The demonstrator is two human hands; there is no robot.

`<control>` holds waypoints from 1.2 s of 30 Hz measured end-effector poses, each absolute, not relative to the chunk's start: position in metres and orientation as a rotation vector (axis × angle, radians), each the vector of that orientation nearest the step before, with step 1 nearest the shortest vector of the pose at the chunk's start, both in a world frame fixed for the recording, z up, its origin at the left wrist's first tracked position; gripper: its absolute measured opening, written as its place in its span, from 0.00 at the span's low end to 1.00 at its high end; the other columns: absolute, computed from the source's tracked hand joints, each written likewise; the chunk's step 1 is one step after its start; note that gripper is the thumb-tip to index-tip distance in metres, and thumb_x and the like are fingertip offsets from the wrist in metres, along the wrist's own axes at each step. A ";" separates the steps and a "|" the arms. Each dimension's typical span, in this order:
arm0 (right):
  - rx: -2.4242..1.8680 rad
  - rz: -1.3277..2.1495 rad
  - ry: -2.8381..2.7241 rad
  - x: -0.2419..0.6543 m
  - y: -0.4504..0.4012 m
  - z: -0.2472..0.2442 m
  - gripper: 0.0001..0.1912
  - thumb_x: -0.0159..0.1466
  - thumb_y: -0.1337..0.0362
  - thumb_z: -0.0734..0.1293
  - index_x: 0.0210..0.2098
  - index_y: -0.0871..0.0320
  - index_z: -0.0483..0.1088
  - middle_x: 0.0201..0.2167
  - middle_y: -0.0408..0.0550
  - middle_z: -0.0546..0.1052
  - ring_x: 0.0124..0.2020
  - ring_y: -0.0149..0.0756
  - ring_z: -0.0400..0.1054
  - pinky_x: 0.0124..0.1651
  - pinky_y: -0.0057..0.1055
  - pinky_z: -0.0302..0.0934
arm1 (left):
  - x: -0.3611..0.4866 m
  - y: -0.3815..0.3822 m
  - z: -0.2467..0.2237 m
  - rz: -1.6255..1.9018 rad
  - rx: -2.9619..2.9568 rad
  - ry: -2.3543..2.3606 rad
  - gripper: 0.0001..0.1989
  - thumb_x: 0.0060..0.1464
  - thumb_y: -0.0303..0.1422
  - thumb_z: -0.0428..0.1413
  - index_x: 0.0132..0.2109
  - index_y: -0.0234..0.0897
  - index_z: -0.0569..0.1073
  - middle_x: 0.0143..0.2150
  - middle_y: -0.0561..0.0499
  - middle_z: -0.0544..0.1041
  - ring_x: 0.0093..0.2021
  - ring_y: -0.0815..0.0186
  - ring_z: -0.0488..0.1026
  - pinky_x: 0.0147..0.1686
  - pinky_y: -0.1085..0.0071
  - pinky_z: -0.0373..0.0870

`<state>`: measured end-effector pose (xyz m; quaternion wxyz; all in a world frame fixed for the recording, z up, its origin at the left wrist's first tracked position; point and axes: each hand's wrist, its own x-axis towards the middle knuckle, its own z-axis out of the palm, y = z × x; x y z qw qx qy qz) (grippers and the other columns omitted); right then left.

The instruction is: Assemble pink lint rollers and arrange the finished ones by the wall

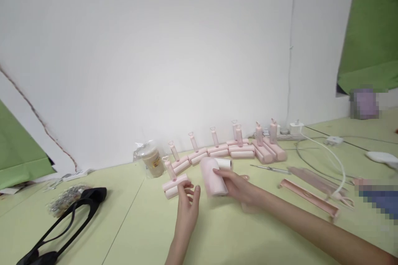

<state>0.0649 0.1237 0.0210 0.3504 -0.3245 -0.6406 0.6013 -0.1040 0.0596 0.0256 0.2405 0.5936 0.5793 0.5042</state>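
Note:
My right hand point(238, 188) is closed round a pale pink cylinder point(213, 178) that looks like a lint roller body. It is slightly blurred, and a white roll end point(224, 163) shows behind it. My left hand point(187, 205) has its thumb and fingers apart with nothing held. Its fingertips overlap the near edge of a pink and white lint roller point(174, 184) with an upright clear handle; whether they touch it I cannot tell. Several similar lint rollers point(217, 149) stand in a curved row behind my hands.
To the right lie a screwdriver point(270, 169), a pink open tray-like part point(307, 198), a pinkish clear strip point(317, 178) and white cables point(337, 159). On the left are a lidded cup in plastic point(152, 163), a black strap point(85, 209) and a bag of small parts point(66, 201). The wall point(186, 70) rises behind.

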 end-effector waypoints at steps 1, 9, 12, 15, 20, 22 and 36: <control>-0.809 1.680 -1.595 0.074 0.107 0.017 0.30 0.63 0.46 0.49 0.53 0.61 0.57 0.46 0.58 0.69 0.46 0.43 0.65 0.48 0.42 0.58 | -0.095 0.060 0.032 1.272 1.632 1.545 0.16 0.53 0.47 0.44 0.41 0.39 0.58 0.37 0.49 0.67 0.30 0.66 0.68 0.30 0.69 0.65; -0.478 2.348 -0.560 0.128 0.030 -0.003 0.21 0.61 0.52 0.57 0.44 0.61 0.66 0.41 0.54 0.73 0.45 0.41 0.65 0.51 0.41 0.54 | -0.029 0.075 0.052 0.707 1.599 1.317 0.22 0.39 0.49 0.58 0.37 0.38 0.66 0.22 0.55 0.67 0.12 0.69 0.64 0.06 0.77 0.55; -0.505 2.334 -0.372 0.135 0.027 0.002 0.22 0.58 0.51 0.60 0.44 0.60 0.66 0.40 0.54 0.73 0.42 0.42 0.66 0.49 0.43 0.56 | -0.023 0.080 0.054 0.710 1.564 1.265 0.18 0.41 0.47 0.56 0.31 0.37 0.67 0.21 0.56 0.65 0.13 0.69 0.65 0.07 0.76 0.59; -0.511 2.323 -0.252 0.138 0.028 0.003 0.20 0.57 0.51 0.61 0.43 0.58 0.67 0.36 0.50 0.74 0.39 0.39 0.68 0.47 0.39 0.59 | -0.033 0.083 0.061 0.803 1.516 1.239 0.17 0.43 0.47 0.54 0.32 0.36 0.67 0.23 0.56 0.64 0.15 0.68 0.66 0.08 0.75 0.61; -0.376 2.276 -0.039 0.141 0.034 -0.001 0.14 0.58 0.60 0.62 0.44 0.55 0.66 0.38 0.46 0.72 0.40 0.35 0.68 0.42 0.31 0.60 | -0.070 0.083 0.052 1.104 1.399 1.188 0.24 0.45 0.46 0.50 0.46 0.38 0.62 0.37 0.49 0.67 0.34 0.64 0.70 0.26 0.72 0.70; -0.364 2.263 -0.052 0.142 0.035 0.000 0.13 0.59 0.61 0.62 0.43 0.56 0.66 0.39 0.47 0.72 0.38 0.34 0.68 0.37 0.28 0.60 | -0.084 0.083 0.035 1.216 1.379 1.177 0.28 0.44 0.45 0.52 0.51 0.40 0.57 0.41 0.48 0.66 0.38 0.64 0.69 0.36 0.69 0.70; -0.777 2.119 -0.861 0.120 -0.001 0.001 0.16 0.56 0.58 0.67 0.42 0.55 0.65 0.33 0.43 0.67 0.28 0.30 0.63 0.30 0.27 0.59 | -0.082 0.058 0.005 1.096 1.677 1.278 0.22 0.45 0.37 0.57 0.49 0.43 0.65 0.52 0.46 0.65 0.56 0.56 0.56 0.55 0.59 0.50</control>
